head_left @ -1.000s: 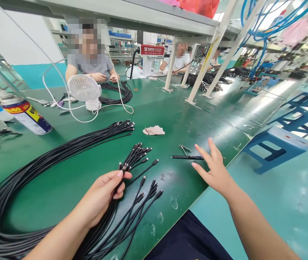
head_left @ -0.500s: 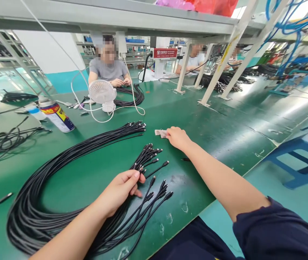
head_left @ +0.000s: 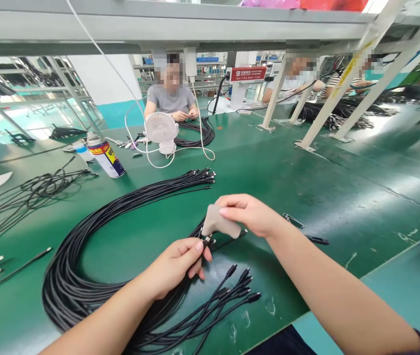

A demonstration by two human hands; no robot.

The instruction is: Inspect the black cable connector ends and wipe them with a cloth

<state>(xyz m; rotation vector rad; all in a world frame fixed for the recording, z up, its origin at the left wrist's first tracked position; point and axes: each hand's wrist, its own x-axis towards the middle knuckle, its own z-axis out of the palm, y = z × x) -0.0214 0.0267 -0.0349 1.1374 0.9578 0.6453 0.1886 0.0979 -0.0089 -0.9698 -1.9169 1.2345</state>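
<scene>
My left hand (head_left: pixel 176 261) is closed around a black cable, pinching it just behind its metal-tipped plug (head_left: pixel 207 240) between thumb and fingers. Close to that plug, my right hand (head_left: pixel 252 214) grips a small light grey cloth (head_left: pixel 218 223) between thumb and fingers. The cloth hangs just above the plug; whether they touch I cannot tell. A thick bundle of black cables (head_left: pixel 62 276) curves in a U on the green table (head_left: pixel 121 246), partly under my left forearm. Several cable ends (head_left: pixel 239 286) fan out below my left hand, and the other ends lie farther back.
Behind the bundle stand a spray can (head_left: pixel 105 155) and a small white fan (head_left: pixel 161 130) with its cord. Tangled cables (head_left: pixel 43 192) lie at the left. Tweezer-like metal pieces (head_left: pixel 293 220) rest by my right forearm. Across the table a co-worker (head_left: pixel 171 98) handles cables; shelf posts (head_left: pixel 324 113) rise at right.
My right hand has brought the cloth back from the far side, down to the plug at my left hand. The left hand keeps its pinch. The view has turned somewhat to the left.
</scene>
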